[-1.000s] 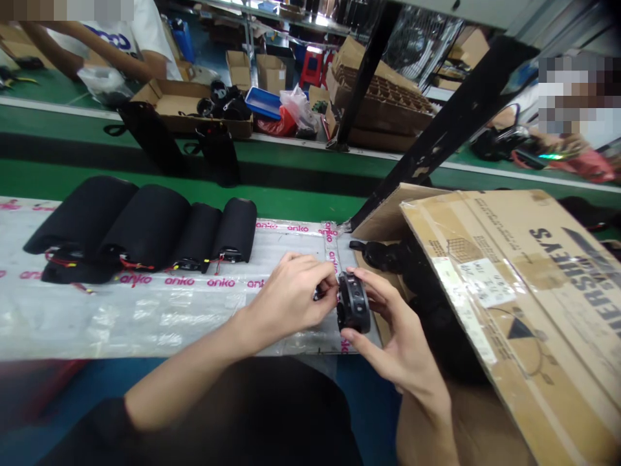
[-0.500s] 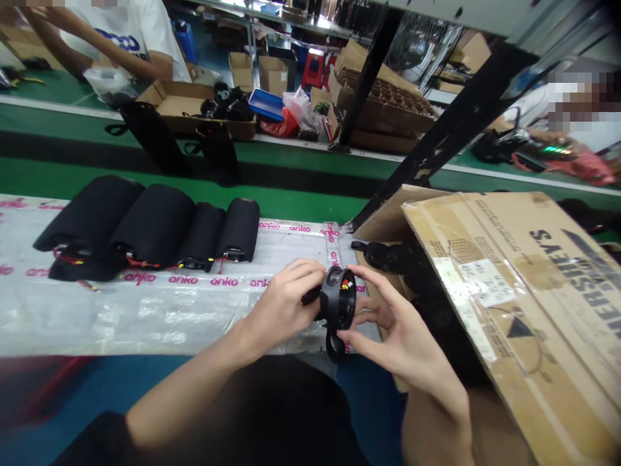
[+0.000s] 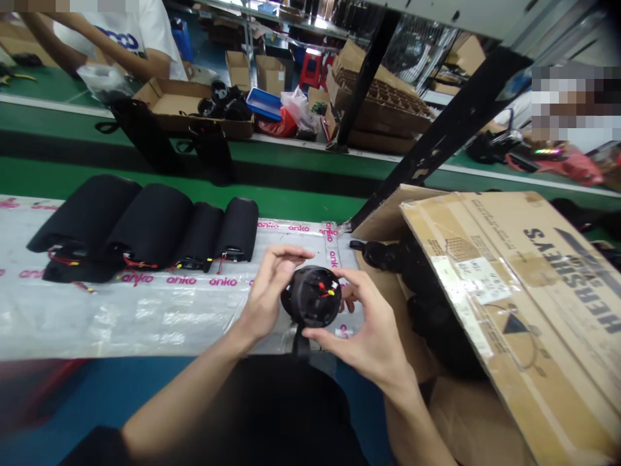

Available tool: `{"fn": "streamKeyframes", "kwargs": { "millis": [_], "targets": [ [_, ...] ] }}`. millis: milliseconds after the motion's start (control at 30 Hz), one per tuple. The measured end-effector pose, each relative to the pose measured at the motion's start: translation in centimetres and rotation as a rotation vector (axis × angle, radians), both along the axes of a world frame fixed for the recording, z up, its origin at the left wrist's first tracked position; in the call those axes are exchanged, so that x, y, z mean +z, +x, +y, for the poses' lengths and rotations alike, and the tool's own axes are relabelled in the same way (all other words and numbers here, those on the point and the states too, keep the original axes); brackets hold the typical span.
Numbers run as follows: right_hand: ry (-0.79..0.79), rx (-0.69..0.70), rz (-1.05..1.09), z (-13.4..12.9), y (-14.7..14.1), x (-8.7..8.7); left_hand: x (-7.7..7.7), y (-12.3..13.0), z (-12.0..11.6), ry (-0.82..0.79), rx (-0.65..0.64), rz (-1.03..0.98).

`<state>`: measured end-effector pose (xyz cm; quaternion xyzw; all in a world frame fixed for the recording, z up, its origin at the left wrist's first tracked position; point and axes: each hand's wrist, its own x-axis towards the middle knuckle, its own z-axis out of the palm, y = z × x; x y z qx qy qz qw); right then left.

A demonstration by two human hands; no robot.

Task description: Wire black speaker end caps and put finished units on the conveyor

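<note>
The right hand [image 3: 376, 330] grips the cap [image 3: 313, 299] between thumb [image 3: 321, 336] and fingers [image 3: 356, 278]; the left hand [image 3: 263, 299] curves beside it, grip unclear. Leftward, tape [image 3: 223, 282] reads "anko"; rightward, 1 box [image 3: 543, 310] reads "HERSHEYS".

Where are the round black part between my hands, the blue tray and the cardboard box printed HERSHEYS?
Round black part [image 3: 315, 307]: head view, on its round side facing the camera.
Blue tray [image 3: 264, 104]: head view, on its bare inside.
Cardboard box [image 3: 546, 304]: head view, on its large printed panel.

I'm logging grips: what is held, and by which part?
A round black housing, by its rim, in the right hand; the left hand is beside it, contact unclear.
</note>
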<state>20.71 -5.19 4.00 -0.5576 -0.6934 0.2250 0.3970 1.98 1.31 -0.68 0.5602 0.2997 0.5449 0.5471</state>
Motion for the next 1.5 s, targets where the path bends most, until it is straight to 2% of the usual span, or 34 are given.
{"fn": "streamKeyframes", "kwargs": {
  "millis": [67, 133, 200, 367, 467, 567, 667, 767, 900, 1067, 1200, 1267, 1333, 1400, 1500],
  "targets": [
    [0.032, -0.011, -0.077, 0.3, -0.5, -0.1, -0.2, -0.7, 0.4, -0.056, -0.077, -0.028],
    [-0.005, -0.037, -0.121, 0.4, -0.5, -0.5, -0.6, -1.0, 0.5, -0.031, -0.191, 0.085],
    [-0.072, -0.063, -0.091, 0.3, -0.2, -1.1, -1.1, -0.9, 0.4, 0.003, -0.222, 0.195],
    [-0.188, -0.069, 0.305, -0.7, -0.7, -4.3, -2.1, 0.3, -0.7, -0.073, -0.061, 0.158],
    [-0.147, -0.219, 0.533, -1.0, -2.3, -6.3, -2.0, 0.7, -1.3, -0.063, -0.006, 0.189],
    [-0.103, -0.334, 0.651, -0.9, -4.0, -7.3, -2.1, 0.9, -2.1, -0.058, 0.125, 0.173],
    [-0.080, -0.428, 0.699, -1.1, -5.1, -7.2, -2.5, 1.3, -3.3, -0.050, 0.238, 0.123],
    [-0.013, -0.488, 0.660, -1.4, -5.2, -6.9, -3.0, 1.5, -4.3, 0.021, 0.265, 0.100],
    [0.047, -0.409, 0.563, -1.1, -4.4, -6.5, -3.5, 1.6, -4.2, 0.051, 0.254, 0.110],
    [-0.040, -0.363, 0.657, -0.7, -3.9, -6.0, -4.5, 2.6, -3.4, 0.078, 0.329, 0.016],
    [0.013, -0.339, 0.533, -1.1, -3.9, -6.2, -4.9, 3.5, -3.4, 0.102, 0.376, -0.022],
    [0.012, -0.329, 0.549, -1.2, -4.1, -6.3, -4.5, 3.5, -3.3, 0.086, 0.356, -0.054],
    [-0.028, -0.341, 0.703, -1.0, -4.5, -6.2, -3.8, 3.0, -3.1, 0.025, 0.307, -0.057],
    [-0.053, -0.374, 0.869, -0.9, -5.0, -6.1, -3.0, 2.1, -2.8, -0.041, 0.212, 0.007],
    [-0.030, -0.425, 0.922, -0.9, -5.8, -6.0, -2.3, 0.8, -2.0, -0.030, 0.049, 0.162]
  ]
}}
